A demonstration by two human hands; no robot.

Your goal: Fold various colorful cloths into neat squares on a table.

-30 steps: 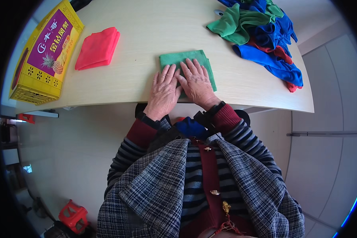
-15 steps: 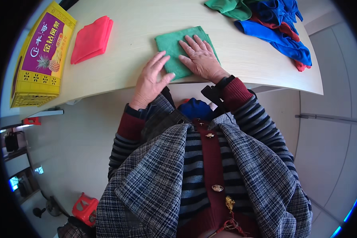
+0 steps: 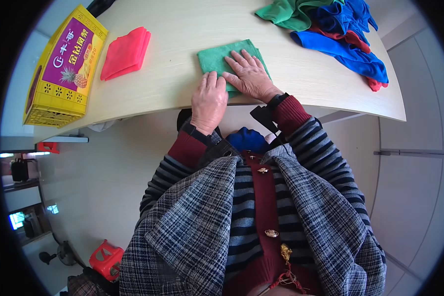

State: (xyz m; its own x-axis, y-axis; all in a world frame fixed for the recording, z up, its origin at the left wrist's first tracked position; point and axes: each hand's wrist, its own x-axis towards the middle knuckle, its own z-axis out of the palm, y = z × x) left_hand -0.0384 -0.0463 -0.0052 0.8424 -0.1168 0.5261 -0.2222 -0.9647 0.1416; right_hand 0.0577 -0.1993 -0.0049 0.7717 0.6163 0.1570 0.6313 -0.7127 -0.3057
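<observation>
Both hands (image 3: 232, 86) flat — seemingly — on green cloth (image 3: 217, 56)

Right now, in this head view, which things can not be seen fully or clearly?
- Green cloth: its near right part lies under the right hand; the left hand covers its near edge.
- Pile of blue, green and red cloths: cut off by the top edge of the picture.
- Yellow box: its inside is out of sight.
- Red stool: small and bent near the dark rim.
</observation>
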